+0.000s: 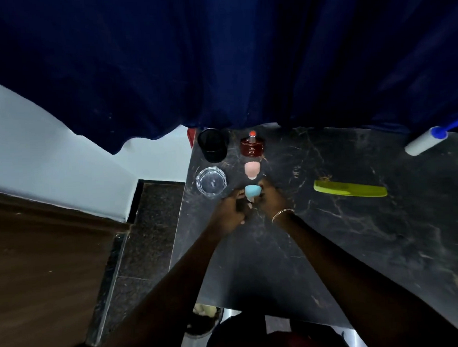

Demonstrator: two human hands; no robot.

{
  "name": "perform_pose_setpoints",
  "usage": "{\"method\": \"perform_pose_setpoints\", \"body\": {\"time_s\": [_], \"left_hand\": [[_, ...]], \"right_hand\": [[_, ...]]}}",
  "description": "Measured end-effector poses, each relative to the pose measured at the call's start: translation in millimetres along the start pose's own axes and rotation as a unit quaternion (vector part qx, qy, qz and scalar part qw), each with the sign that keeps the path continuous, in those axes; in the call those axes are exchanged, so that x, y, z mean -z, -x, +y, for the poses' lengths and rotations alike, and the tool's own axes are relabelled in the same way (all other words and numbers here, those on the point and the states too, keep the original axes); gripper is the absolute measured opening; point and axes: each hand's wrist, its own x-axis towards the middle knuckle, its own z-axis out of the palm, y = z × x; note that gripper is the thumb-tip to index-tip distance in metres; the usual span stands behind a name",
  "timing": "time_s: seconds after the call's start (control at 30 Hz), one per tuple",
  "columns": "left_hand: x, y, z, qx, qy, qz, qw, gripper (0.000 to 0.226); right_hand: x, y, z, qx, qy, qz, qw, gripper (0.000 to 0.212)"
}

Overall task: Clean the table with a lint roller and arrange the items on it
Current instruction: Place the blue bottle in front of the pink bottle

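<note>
On the dark marble table (330, 242), my left hand (231, 211) and my right hand (271, 197) close around a small blue sponge (252, 191) from either side. Beyond it stands a pink sponge (252, 169), then a red perfume bottle (252, 145). To their left sit a clear glass ashtray (211, 181) and a black cup (213, 145). A green comb (350, 189) lies flat to the right. The lint roller (426, 140), white with a blue handle, rests at the table's far right edge.
A dark blue curtain (231, 63) hangs along the table's far side. The table's left edge drops to a dark tiled floor (146, 229) and a white wall (51, 160). A wooden surface (43, 273) is at lower left.
</note>
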Motion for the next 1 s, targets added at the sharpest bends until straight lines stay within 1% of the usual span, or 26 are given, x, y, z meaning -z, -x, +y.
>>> {"method": "perform_pose_setpoints", "body": {"time_s": [0.17,0.3,0.37,0.43,0.53,0.67,0.93,1.0], "left_hand": [[9,-4,-8,-0.002,-0.007,-0.01,1.0,0.047],[12,-4,-13,-0.011,-0.009,-0.017,1.0,0.048],[13,-4,-15,-0.019,-0.016,-0.024,0.999,0.049],[14,-4,-16,-0.016,-0.022,-0.03,0.999,0.049],[13,-3,-17,-0.013,-0.031,-0.029,0.999,0.049],[12,-2,-17,0.001,-0.026,-0.027,0.999,0.049],[12,0,-13,0.019,0.0,-0.026,0.999,0.059],[12,2,-12,0.03,0.008,-0.022,0.999,0.063]], "right_hand": [[-10,-5,-3,0.001,0.014,-0.001,1.0,0.047],[-14,-6,-2,0.001,0.034,-0.001,0.999,0.043],[-15,-6,-1,0.0,0.036,-0.001,0.999,0.044],[-15,-5,0,0.002,0.043,-0.006,0.999,0.045],[-15,-4,2,0.004,0.043,-0.003,0.999,0.04],[-16,-3,2,0.012,0.04,-0.002,0.999,0.039],[-17,-2,3,0.015,0.032,-0.008,0.999,0.038],[-16,-3,4,0.007,0.02,-0.013,1.0,0.042]]}}
